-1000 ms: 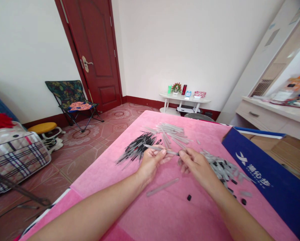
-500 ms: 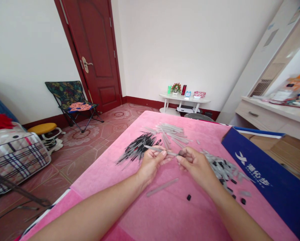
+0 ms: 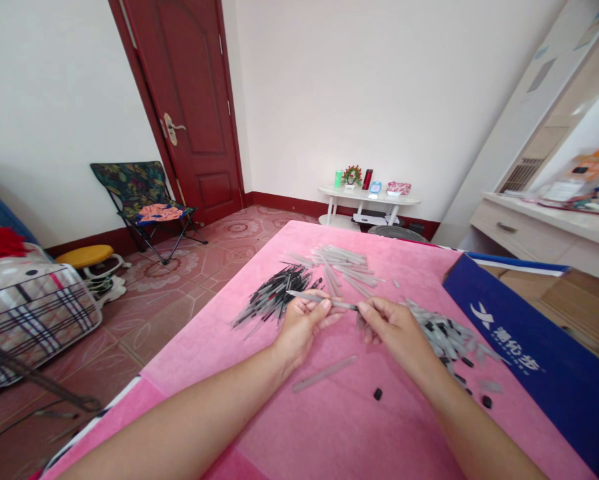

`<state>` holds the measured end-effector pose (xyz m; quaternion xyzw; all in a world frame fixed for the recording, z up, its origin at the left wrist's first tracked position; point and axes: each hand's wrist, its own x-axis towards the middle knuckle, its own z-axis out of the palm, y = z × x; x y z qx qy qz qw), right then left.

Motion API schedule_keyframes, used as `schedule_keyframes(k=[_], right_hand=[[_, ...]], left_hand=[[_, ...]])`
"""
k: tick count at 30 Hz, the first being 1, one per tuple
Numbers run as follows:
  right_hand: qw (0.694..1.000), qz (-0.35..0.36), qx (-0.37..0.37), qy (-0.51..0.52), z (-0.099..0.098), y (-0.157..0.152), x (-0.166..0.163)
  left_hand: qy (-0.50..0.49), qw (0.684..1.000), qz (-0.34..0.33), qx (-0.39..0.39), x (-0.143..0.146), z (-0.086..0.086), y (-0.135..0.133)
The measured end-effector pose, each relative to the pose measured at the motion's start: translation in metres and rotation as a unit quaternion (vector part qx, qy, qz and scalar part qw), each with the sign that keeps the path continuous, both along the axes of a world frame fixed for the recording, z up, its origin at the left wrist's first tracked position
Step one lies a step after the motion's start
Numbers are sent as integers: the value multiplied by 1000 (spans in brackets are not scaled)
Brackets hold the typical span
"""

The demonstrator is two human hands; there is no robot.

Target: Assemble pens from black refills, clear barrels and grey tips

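A slim grey pen (image 3: pixel 302 295) lies across my left hand (image 3: pixel 307 320), with its pointed end toward the left. That hand's thumb and fingers are closed on the barrel. At the pen's right end, where a small dark part shows, the fingertips of my right hand (image 3: pixel 387 322) pinch it. Something greyish under the right fingers is too small to make out. On the pink cloth (image 3: pixel 329 427) below lies a loose translucent tube (image 3: pixel 324 373), with a black plug (image 3: pixel 378 394) to its right.
Dark thin refills (image 3: pixel 272 297) are heaped beyond my left hand. Pale tubes (image 3: pixel 342 260) lie in a pile farther back. Clear caps and black plugs (image 3: pixel 447 333) are scattered on the right, beside an open blue box (image 3: pixel 519 333).
The right fingers have shifted on the pen's right end, and a dark part now shows there. My left hand and the pen stay nearly where they were.
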<state>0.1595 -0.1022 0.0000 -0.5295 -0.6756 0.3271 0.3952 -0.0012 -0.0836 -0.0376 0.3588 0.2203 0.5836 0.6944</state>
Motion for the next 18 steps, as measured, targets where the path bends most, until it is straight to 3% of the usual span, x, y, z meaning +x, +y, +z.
schedule_keyframes(k=[4,18], right_hand=[[1000,4,25,-11,-2,0,0],[998,45,-30,11,-4,1,-3]], left_hand=[[5,1000,-7,6,0,0,-1],[25,1000,2,7,1,0,-1]])
